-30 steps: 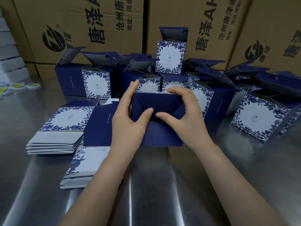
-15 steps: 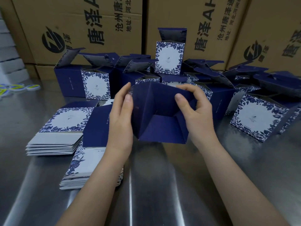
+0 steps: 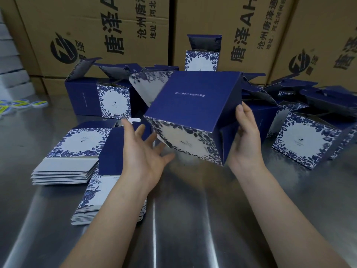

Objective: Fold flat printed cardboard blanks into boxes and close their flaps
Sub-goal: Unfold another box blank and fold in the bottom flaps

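A folded navy box [image 3: 195, 101] with a white floral panel hangs tilted above the steel table [image 3: 183, 219]. My right hand [image 3: 245, 138] grips its right end, thumb on the navy side, fingers behind the closed end. My left hand [image 3: 143, 149] is spread palm-up just under the box's lower left corner, fingers straight, touching or nearly touching the floral face. The box's far left flap [image 3: 146, 84] sticks out open. Two stacks of flat blanks [image 3: 71, 151] lie to the left, the nearer stack [image 3: 90, 202] partly under my left forearm.
Several folded boxes with open lids [image 3: 100, 97] crowd the back and right of the table; one lies on its side at right [image 3: 309, 142]. Big brown cartons [image 3: 96, 31] form a wall behind. White foam blocks [image 3: 11, 74] and small yellow-blue discs [image 3: 23, 104] sit far left.
The box was turned over from bottom-flaps-facing-me to a navy side up and lifted. My left hand let go and opened beneath it; my right hand kept its grip.
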{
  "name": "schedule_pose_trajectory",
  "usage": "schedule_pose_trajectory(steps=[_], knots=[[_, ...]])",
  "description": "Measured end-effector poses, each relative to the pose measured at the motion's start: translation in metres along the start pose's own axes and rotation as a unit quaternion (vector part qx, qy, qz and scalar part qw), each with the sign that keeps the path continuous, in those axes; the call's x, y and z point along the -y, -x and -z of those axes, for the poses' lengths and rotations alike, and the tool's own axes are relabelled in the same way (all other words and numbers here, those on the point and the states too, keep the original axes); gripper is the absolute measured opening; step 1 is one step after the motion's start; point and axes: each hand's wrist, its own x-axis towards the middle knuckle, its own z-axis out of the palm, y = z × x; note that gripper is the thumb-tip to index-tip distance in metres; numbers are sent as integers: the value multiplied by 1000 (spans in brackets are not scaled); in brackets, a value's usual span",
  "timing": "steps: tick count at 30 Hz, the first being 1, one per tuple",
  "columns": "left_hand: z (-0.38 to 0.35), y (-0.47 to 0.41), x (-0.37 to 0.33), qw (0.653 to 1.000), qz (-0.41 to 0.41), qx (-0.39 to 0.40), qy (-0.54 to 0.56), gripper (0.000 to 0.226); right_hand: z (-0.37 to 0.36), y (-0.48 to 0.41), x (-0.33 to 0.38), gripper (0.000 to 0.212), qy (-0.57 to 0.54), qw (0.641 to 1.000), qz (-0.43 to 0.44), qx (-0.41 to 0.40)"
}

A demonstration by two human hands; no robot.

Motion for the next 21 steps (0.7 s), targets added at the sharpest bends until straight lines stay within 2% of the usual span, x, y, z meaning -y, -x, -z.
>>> schedule_pose_trajectory(steps=[3,6,8,11,13,17,21], knots=[[-1,1,2,998,42,-7,51,74,0,0,-4,8,-50,998,-28,-7],[-2,2,4,993,64,-16,97,87,2,-2,-8,11,-63,997,-47,-15],[-2,1,5,992,78,11,101,70,4,-2,-9,13,-59,997,-53,-23],[-2,1,11,987,110,68,101,59,4,-1,-12,39,-82,993,-79,-38],[-2,2,15,983,122,121,63,54,2,0,-15,46,-88,990,-103,-41],[0,4,16,982,103,152,34,44,0,2,-16,35,-70,987,-136,-41],[2,0,14,993,59,95,29,31,-1,-2,-15,46,-50,990,-117,-62]])
